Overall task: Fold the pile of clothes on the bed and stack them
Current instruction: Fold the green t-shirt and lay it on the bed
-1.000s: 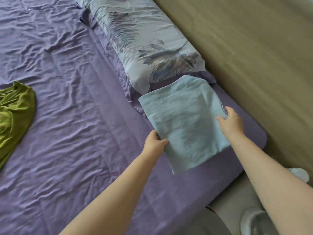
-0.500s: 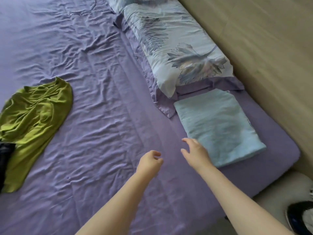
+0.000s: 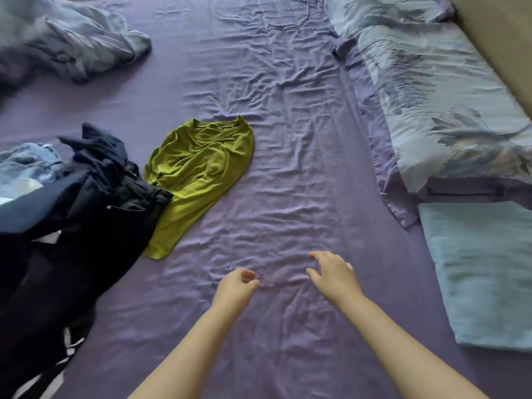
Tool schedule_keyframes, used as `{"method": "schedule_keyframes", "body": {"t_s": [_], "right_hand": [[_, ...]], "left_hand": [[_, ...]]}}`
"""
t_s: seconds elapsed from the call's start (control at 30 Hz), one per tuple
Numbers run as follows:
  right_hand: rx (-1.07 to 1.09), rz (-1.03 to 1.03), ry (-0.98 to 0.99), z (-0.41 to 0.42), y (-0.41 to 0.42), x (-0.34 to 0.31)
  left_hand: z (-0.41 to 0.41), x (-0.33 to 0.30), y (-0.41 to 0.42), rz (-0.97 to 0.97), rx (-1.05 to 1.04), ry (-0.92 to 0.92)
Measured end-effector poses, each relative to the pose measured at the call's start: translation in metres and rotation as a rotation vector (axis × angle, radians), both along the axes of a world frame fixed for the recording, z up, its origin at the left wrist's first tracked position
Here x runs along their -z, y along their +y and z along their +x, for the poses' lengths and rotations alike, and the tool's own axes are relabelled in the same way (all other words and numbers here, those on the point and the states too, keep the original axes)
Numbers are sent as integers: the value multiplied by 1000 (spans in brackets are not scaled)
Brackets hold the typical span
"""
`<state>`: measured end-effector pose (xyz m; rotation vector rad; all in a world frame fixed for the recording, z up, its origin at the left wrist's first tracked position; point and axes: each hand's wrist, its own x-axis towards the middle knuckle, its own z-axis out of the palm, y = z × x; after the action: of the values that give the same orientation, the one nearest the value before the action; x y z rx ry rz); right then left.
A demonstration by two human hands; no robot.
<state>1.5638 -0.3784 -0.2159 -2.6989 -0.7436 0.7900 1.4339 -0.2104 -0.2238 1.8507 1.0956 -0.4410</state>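
Both hands hang empty over the bed (image 3: 288, 139): the left hand (image 3: 234, 287) loosely curled, the right hand (image 3: 334, 273) with fingers spread. The unfolded clothes (image 3: 86, 203) lie at its left edge, the folded blue cloth (image 3: 483, 269) at its right edge.

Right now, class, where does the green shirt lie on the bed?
In the head view, the green shirt lies crumpled left of centre on the purple sheet, its lower left edge under the dark clothes.
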Motion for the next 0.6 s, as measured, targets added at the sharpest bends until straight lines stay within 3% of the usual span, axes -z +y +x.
{"method": "schedule_keyframes", "body": {"t_s": [0.2, 0.43, 0.6], "right_hand": [[-147, 23, 32, -37, 103, 4], [-172, 91, 40, -50, 196, 30], [-226, -162, -75, -50, 218, 69]], "left_hand": [[-45, -3, 94, 130, -104, 8], [-38, 16, 172, 288, 26, -48], [-15, 46, 201, 423, 128, -178]]}}
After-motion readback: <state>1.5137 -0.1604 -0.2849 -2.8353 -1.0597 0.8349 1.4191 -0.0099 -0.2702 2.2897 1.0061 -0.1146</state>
